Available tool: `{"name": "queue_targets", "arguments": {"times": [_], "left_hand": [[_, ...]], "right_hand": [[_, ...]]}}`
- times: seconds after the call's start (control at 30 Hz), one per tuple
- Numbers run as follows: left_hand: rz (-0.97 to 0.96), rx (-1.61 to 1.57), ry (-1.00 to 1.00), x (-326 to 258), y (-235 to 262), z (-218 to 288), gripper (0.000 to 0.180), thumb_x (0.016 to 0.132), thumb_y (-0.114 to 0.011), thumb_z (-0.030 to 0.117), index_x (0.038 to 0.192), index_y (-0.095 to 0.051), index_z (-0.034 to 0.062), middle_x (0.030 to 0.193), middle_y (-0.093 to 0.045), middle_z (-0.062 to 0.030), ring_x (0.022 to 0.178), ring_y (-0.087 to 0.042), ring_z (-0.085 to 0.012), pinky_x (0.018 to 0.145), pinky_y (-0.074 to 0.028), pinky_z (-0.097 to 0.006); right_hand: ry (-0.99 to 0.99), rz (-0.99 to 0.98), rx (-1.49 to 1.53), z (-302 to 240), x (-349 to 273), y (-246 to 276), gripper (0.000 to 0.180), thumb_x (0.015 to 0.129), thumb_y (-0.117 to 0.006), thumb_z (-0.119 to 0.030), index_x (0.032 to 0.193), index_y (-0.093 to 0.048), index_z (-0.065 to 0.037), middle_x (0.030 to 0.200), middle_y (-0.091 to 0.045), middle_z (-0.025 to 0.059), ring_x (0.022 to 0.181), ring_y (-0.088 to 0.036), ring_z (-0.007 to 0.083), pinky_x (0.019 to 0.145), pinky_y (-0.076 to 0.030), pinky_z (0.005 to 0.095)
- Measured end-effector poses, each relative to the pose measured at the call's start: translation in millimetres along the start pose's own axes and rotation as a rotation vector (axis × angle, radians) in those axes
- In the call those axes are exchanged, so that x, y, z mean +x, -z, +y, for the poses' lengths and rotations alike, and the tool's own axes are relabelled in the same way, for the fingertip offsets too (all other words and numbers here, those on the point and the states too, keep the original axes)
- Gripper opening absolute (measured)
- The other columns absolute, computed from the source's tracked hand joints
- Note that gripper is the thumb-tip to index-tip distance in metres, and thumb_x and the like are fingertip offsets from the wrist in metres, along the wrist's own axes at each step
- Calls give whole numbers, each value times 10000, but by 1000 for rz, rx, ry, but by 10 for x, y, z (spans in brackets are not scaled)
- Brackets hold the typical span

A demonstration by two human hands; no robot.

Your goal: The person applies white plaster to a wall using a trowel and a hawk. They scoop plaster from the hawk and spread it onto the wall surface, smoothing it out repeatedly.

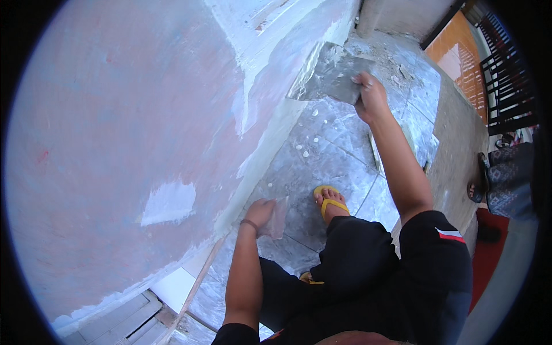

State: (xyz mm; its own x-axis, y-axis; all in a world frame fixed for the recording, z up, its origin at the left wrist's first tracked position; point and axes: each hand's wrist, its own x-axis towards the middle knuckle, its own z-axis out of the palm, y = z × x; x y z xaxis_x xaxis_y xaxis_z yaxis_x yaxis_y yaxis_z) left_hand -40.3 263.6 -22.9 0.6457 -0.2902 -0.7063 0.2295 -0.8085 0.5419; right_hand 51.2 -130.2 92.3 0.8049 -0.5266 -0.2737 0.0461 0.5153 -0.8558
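My right hand (pixel 371 99) is closed on the near edge of a thin, shiny grey sheet (pixel 330 75), wide and slightly see-through. The sheet's far side lies against or very close to the foot of the painted wall (pixel 138 115); whether it touches cannot be told. Lower down, beside the wall base, my left hand (pixel 261 214) grips a small, pale, flat, see-through piece (pixel 278 219), partly hidden behind the fingers. White filler patches (pixel 169 203) show on the pinkish-grey wall, with a larger white area near the sheet.
Grey marbled floor tiles (pixel 310 172) carry white drops and smears, with debris (pixel 399 69) toward the far end. My foot in a yellow flip-flop (pixel 330 198) stands near the wall. To the right are a concrete strip (pixel 457 132), a dark railing (pixel 506 69) and another person's sandalled foot (pixel 476 190).
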Motion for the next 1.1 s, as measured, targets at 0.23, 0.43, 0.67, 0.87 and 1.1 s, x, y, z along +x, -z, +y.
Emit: {"name": "queue_targets", "arguments": {"times": [0.23, 0.43, 0.67, 0.87, 1.1], "left_hand": [[1, 34, -9, 57, -52, 100, 541, 931, -501, 436, 1099, -668, -50, 1104, -657, -287, 1082, -615, -417, 948, -450, -429], [-21, 73, -32, 78, -105, -62, 524, 945, -480, 406, 1078, -661, -68, 1085, -649, -300, 1068, -608, -430, 932, -446, -443], [-11, 42, -107, 158, -175, -254, 506, 960, -513, 399, 1102, -655, -65, 1052, -684, -248, 996, -648, -339, 892, -464, -381], [-35, 42, -46, 33, -127, -249, 498, 958, -519, 392, 1104, -654, -65, 1050, -685, -244, 992, -648, -336, 890, -464, -380], [-26, 87, -86, -41, -99, -234, 505, 954, -465, 407, 1075, -663, -42, 1096, -644, -293, 1073, -593, -439, 923, -446, -446]], "right_hand": [[72, 217, 136, 254, 21, 892, 218, 804, -584, -28, 1013, -524, -12, 984, -546, 105, 921, -575, 252, 839, -511, 406], [156, 196, 151, 359, 52, 1030, 213, 827, -571, -12, 1038, -540, -18, 955, -585, 84, 857, -585, 223, 802, -503, 372], [395, 112, -177, 416, 682, 876, 207, 855, -561, -13, 1060, -597, -4, 954, -622, 55, 860, -567, 166, 832, -448, 297], [408, 113, -267, 398, 1206, 512, 318, 845, -565, 0, 1161, -595, 27, 1031, -650, 71, 919, -585, 173, 847, -446, 305], [307, -8, -306, 555, 828, 419, 377, 835, -544, 7, 1205, -585, 70, 1043, -646, 78, 895, -576, 158, 819, -439, 285]]}}
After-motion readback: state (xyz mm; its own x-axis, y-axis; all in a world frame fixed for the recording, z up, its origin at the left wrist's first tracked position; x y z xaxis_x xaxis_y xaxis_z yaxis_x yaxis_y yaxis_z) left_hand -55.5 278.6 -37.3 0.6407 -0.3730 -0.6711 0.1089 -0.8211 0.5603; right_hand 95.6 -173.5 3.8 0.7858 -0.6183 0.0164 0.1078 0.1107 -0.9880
